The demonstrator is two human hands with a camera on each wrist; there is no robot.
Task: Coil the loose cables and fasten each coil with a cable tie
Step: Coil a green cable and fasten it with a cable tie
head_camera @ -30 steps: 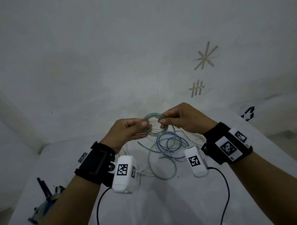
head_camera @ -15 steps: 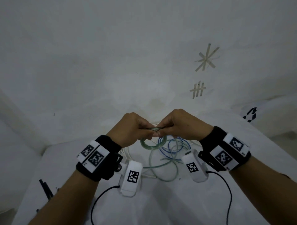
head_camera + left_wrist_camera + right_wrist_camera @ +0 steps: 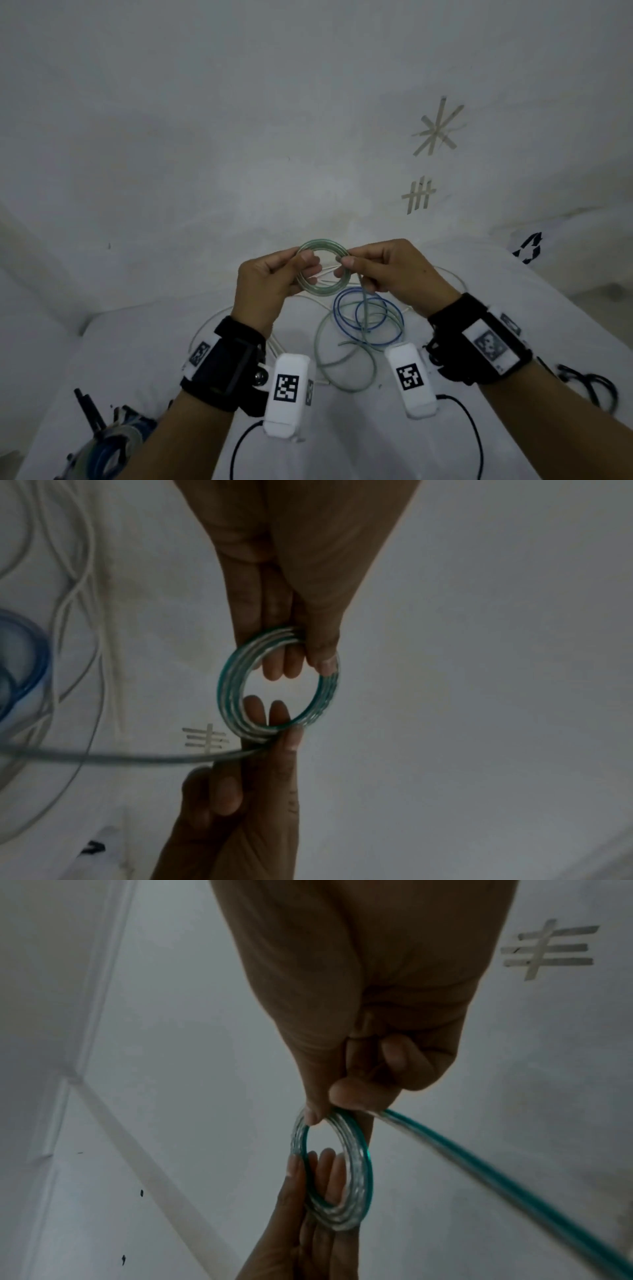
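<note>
A green translucent cable coil [image 3: 310, 287] of several turns is held up above the white table [image 3: 342, 445]. My left hand [image 3: 303, 263] pinches its left side, thumb outside and fingers through the ring. My right hand [image 3: 348, 266] pinches the right side, where the loose tail [image 3: 346, 356] leaves and runs down in wide loops on the table. In the left wrist view my left hand [image 3: 308, 656] grips the coil [image 3: 232, 688] at the top. In the right wrist view my right hand [image 3: 334, 1104] pinches the coil [image 3: 342, 1221], and the tail [image 3: 514, 1185] runs off to the right.
A loose blue cable [image 3: 371, 317] lies looped under my hands, with white cables [image 3: 209, 325] around it. Bundled coils [image 3: 109, 448] sit at the near left table corner, and a black cable [image 3: 589, 387] lies at the right edge. A white wall stands close behind.
My hands have risen and drawn slightly apart. The coil, which hung low between my knuckles half a second ago, now stands as an open ring facing me.
</note>
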